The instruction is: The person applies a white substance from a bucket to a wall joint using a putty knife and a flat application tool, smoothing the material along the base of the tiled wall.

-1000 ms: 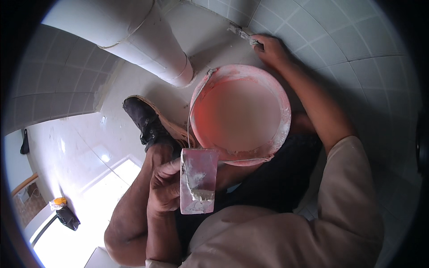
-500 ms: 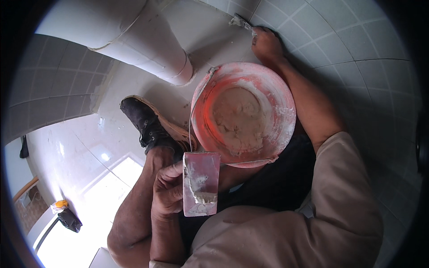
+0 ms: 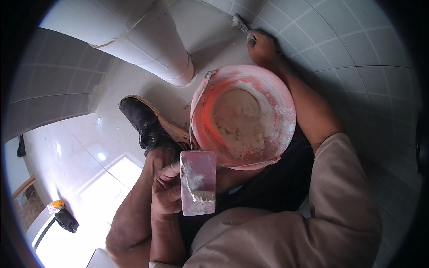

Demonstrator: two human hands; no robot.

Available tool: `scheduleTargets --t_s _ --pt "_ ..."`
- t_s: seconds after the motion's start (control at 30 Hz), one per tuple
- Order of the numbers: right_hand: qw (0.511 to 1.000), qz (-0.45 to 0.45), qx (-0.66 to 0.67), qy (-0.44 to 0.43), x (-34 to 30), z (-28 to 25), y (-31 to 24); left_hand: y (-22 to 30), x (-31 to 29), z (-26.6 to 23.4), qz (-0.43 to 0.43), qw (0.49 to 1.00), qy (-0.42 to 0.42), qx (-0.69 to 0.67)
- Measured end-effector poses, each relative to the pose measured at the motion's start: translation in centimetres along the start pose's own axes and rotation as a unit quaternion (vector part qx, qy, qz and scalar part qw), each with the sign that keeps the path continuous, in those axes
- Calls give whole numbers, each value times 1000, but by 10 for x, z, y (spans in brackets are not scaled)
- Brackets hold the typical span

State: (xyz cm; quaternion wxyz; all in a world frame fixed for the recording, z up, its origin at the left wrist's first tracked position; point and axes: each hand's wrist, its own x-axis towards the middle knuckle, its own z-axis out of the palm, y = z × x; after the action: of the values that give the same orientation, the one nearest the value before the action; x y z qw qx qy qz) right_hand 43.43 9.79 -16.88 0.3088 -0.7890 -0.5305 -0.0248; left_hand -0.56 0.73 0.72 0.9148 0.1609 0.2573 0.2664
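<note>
My left hand (image 3: pixel 166 192) grips a pink rectangular board (image 3: pixel 198 172) by its left edge, near my lap. Grey-white paste is smeared on the board, thickest in a ridge across its lower half. At the far right, my right hand (image 3: pixel 262 47) is closed round a small paste-coated scraper (image 3: pixel 241 27). Its blade points away from me, close to where the floor meets the tiled wall; whether it touches either one I cannot tell. Between my legs and the right forearm stands a red bucket (image 3: pixel 286 129) with pale paste (image 3: pixel 237 118) in the bottom and dried smears round its inside.
A thick white pipe (image 3: pixel 165 49) rises from the floor beyond the bucket. Grey tiled wall (image 3: pixel 339 53) borders the right side, with more tiling (image 3: pixel 53 85) at left. My black shoe (image 3: pixel 138 120) rests left of the bucket. A black bag (image 3: pixel 67 221) lies at lower left.
My right hand and the scraper have shifted slightly along the wall's base, and the hand has turned a little. The pink board has moved slightly left, still in my left hand.
</note>
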Motion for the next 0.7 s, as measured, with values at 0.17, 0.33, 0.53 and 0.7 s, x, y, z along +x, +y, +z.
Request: scheduleTargets --t_s 0.17,0.33,0.53,0.7 --pt "999 45 7 18 -10 -9 -11 -2 4 3 3 1000 -4 10" --pt "998 45 3 32 -25 -25 7 -1 1 1 1 1000 4 7" --pt "996 38 36 -68 -23 -46 -17 1 0 -5 -16 1000 -3 7" --pt "984 102 117 -86 -2 -1 -1 -2 -1 1 -8 999 17 26"
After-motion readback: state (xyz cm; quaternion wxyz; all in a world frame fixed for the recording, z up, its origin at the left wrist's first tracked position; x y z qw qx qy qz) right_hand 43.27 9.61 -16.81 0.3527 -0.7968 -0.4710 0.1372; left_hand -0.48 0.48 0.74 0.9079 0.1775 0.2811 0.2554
